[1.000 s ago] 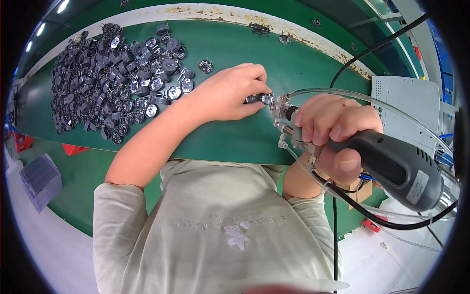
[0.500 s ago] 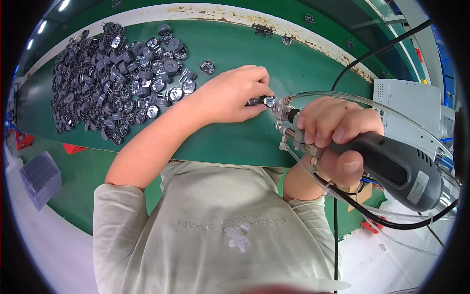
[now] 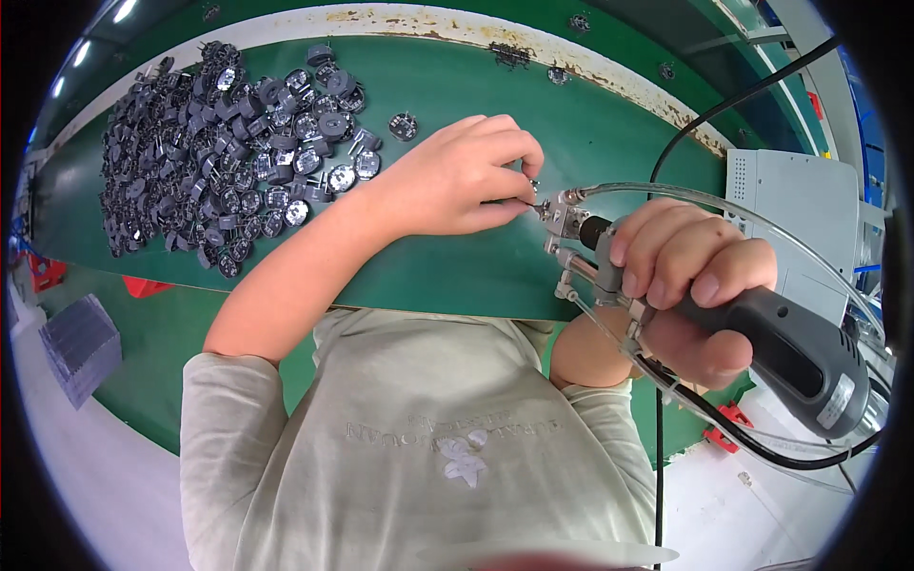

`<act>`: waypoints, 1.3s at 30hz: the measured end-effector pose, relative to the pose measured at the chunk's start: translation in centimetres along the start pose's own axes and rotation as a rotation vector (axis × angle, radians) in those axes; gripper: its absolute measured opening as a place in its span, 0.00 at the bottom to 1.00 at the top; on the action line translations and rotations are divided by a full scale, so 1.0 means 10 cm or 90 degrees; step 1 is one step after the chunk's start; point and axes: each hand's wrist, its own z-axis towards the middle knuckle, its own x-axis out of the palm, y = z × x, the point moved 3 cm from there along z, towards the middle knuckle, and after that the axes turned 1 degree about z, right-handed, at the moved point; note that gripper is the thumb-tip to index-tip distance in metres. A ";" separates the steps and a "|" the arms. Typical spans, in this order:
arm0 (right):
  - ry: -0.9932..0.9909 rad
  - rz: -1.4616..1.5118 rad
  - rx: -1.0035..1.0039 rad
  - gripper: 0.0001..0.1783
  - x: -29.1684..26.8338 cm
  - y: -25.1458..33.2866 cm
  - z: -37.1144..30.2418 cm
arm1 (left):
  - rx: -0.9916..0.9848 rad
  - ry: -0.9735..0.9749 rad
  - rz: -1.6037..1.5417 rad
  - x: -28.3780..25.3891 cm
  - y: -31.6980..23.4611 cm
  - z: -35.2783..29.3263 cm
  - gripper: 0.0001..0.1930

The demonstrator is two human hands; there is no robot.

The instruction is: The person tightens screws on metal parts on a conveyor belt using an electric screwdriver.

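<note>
My left hand point(image 3: 466, 181) is closed in a pinch above the green table point(image 3: 457, 276). Between its fingertips is a small round electronic part point(image 3: 534, 185), mostly hidden by the fingers. My right hand point(image 3: 695, 257) wraps around a dark grey powered screwdriver point(image 3: 785, 347), its body slanting down to the right. The tool's metal nose point(image 3: 564, 221) points left at the held part, very near my left fingertips. Whether its tip touches the part is too small to tell. Left of my forearm lies a big heap of similar round grey parts point(image 3: 219, 152) with circuit boards and pins.
One loose round part point(image 3: 403, 126) lies beside the heap. A clear air tube point(image 3: 724, 202) and a black cable point(image 3: 743, 95) run around the tool. A grey metal box point(image 3: 800, 200) stands at the right. Behind the worn white rail point(image 3: 419, 21), small parts sit on a green surface.
My right hand and the screwdriver have shifted right and slightly down. My left fingers have lifted a little and now hide more of the part. Parts beyond the rail have moved left.
</note>
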 end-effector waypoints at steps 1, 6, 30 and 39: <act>-0.009 -0.014 -0.003 0.23 0.02 0.00 0.01 | 0.002 0.007 0.013 0.00 0.01 0.00 0.08; -0.026 -0.032 -0.022 0.22 0.04 0.03 0.02 | -0.009 0.021 0.012 -0.01 0.03 0.00 0.07; -0.094 -0.010 -0.036 0.25 0.06 0.01 -0.05 | -0.014 -0.009 0.066 0.01 -0.04 0.03 0.12; -0.053 -0.043 -0.003 0.22 0.00 -0.13 -0.05 | -0.103 0.051 0.104 0.03 0.01 -0.04 0.21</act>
